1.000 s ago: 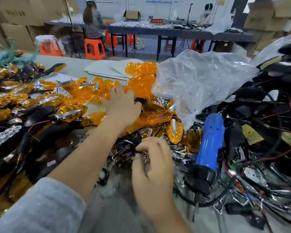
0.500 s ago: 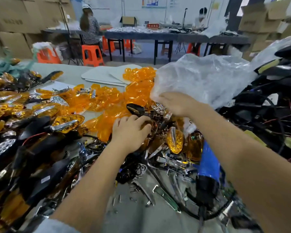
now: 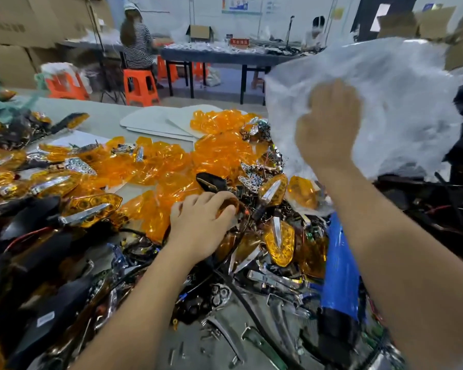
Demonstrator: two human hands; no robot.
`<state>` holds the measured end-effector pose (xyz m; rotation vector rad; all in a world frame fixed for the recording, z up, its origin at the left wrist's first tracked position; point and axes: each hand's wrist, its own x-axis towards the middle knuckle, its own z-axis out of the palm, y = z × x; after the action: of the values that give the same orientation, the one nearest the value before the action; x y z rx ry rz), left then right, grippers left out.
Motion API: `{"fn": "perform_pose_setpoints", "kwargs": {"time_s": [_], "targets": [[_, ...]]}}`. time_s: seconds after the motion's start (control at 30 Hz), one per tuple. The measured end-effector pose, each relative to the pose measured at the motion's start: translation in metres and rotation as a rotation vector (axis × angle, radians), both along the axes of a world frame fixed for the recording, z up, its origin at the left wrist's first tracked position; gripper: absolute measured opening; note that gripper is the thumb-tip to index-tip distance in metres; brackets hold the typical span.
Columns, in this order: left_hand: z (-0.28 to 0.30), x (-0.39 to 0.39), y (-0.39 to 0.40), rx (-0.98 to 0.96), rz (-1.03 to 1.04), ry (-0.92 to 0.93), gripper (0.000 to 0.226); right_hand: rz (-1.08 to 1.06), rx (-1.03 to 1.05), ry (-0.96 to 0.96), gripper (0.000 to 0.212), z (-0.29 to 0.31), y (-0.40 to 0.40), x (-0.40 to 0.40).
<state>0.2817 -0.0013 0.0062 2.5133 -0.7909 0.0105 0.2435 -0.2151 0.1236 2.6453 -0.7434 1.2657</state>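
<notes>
Gripping the clear plastic bag (image 3: 401,97) in the raised right hand (image 3: 329,126), above the table (image 3: 96,124); blurred by motion, fingertips buried in the film. Resting the left hand (image 3: 201,225) on the heap of amber lenses (image 3: 171,166), fingers curled over one amber piece beside a black housing (image 3: 211,181); cannot tell whether grasped or merely covered. Partly hidden behind the right forearm: blue screwdriver (image 3: 340,263).

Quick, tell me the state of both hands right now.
Left hand: fingers curled round an amber lens.
Right hand: gripping the clear plastic bag, as far as the blur shows.
</notes>
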Motion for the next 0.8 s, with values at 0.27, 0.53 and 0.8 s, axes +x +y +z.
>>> {"fn": "perform_pose_setpoints", "kwargs": {"time_s": [0.27,0.53,0.8], "targets": [[-0.002,-0.002,-0.001,-0.033,0.01,-0.002,0.037,0.464,0.818,0.573,0.044,-0.039,0.061,0.057],[0.001,-0.002,0.002,-0.062,0.041,0.052,0.049,0.324,0.532,1.034,0.059,-0.062,0.02,0.026],[-0.001,0.0,0.009,0.021,0.188,-0.027,0.054,0.532,0.459,0.892,0.064,-0.065,0.031,-0.027]]}}
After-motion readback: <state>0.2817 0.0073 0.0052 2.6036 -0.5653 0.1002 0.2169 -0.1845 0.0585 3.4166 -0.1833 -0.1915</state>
